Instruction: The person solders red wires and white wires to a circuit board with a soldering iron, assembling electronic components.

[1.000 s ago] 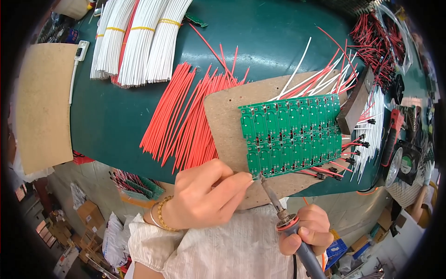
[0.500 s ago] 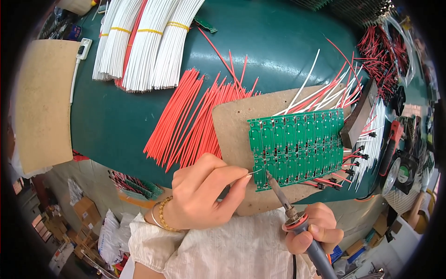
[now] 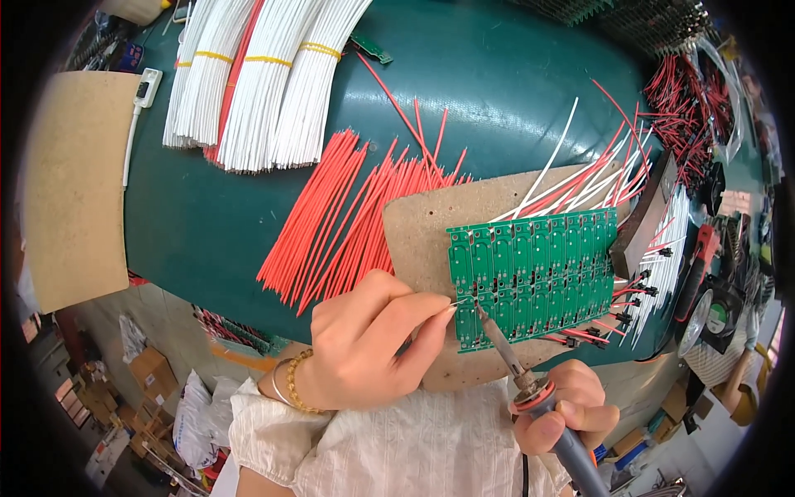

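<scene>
where the green circuit board panel (image 3: pixel 534 277) lies right of centre in the frame, it rests flat on a tan fibreboard slab (image 3: pixel 422 224) that sits on a dark green table (image 3: pixel 497 83). the left hand (image 3: pixel 364 344), low in the middle of the frame, pinches a thin strand of solder wire (image 3: pixel 457 305) between thumb and forefinger, its end reaching the board's left edge. the right hand (image 3: pixel 567 406), at the lower right, is clenched around the handle of a soldering iron (image 3: pixel 513 364), whose tip slants up and left to meet the solder wire at the board's left edge. a gold bracelet (image 3: pixel 291 383) circles the left wrist. loose red wires (image 3: pixel 339 219) fan out on the table just left of the slab, some lying under its edge. bundles of white wires (image 3: pixel 265 74) tied with yellow bands lie at the upper left. red and white wires (image 3: pixel 580 186) run from the board's top edge toward the upper right. a second tan board (image 3: pixel 70 182) lies at the far left
</scene>
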`<move>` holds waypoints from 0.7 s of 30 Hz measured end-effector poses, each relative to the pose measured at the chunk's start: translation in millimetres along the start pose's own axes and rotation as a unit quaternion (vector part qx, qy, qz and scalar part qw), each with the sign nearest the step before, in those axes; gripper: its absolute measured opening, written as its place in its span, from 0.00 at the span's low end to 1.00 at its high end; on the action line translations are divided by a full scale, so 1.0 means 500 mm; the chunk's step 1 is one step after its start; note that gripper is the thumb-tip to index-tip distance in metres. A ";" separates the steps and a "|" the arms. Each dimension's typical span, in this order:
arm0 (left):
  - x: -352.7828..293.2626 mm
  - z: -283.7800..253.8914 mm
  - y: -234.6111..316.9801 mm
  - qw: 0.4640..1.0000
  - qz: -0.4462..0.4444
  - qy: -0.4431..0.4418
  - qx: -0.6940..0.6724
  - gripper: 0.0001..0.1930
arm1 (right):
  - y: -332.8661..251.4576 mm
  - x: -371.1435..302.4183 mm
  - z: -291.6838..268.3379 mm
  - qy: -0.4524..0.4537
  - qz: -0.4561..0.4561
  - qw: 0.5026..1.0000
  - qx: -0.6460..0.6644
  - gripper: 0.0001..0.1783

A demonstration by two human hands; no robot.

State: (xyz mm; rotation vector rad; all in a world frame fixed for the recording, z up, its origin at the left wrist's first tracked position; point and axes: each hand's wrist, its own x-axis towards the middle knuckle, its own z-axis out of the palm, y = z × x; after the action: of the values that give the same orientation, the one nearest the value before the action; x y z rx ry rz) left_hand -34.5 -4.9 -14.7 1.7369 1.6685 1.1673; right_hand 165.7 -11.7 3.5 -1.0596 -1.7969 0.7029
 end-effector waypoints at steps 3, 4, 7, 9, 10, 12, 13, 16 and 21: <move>0.000 0.003 0.000 1.000 0.006 -0.018 0.013 0.10 | 0.003 0.007 0.017 0.017 -0.010 1.000 0.009 0.14; 0.001 0.002 -0.002 1.000 0.007 -0.017 0.013 0.10 | 0.007 0.007 0.018 0.017 -0.011 1.000 0.008 0.14; 0.003 -0.006 -0.002 0.998 0.033 -0.036 0.036 0.10 | 0.013 0.007 0.014 0.000 -0.031 0.999 0.018 0.14; 0.003 -0.017 0.004 0.998 0.038 -0.052 0.026 0.10 | 0.008 0.001 0.007 0.018 -0.030 0.999 0.008 0.14; 0.003 -0.016 0.004 0.998 0.038 -0.051 0.025 0.10 | 0.006 0.000 0.001 0.018 -0.031 0.999 0.008 0.14; 0.002 -0.010 0.005 0.999 -0.008 0.013 -0.036 0.09 | 0.004 -0.001 -0.009 -0.009 -0.019 1.000 0.003 0.14; 0.002 -0.008 0.006 0.999 -0.007 0.012 -0.036 0.09 | 0.004 0.001 -0.005 -0.008 -0.019 1.000 0.002 0.14; 0.003 -0.002 0.005 0.999 -0.034 -0.005 -0.038 0.11 | 0.005 0.012 0.018 0.008 -0.027 1.000 -0.007 0.14; 0.011 0.003 -0.003 1.000 0.001 -0.023 0.003 0.11 | 0.013 0.013 0.031 0.005 -0.063 0.998 0.016 0.15</move>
State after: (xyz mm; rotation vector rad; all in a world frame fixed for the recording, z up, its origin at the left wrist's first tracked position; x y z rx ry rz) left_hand -34.5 0.8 -15.2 1.7561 1.6463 1.1145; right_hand 152.5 -3.4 -5.9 -0.9191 -1.8212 0.6462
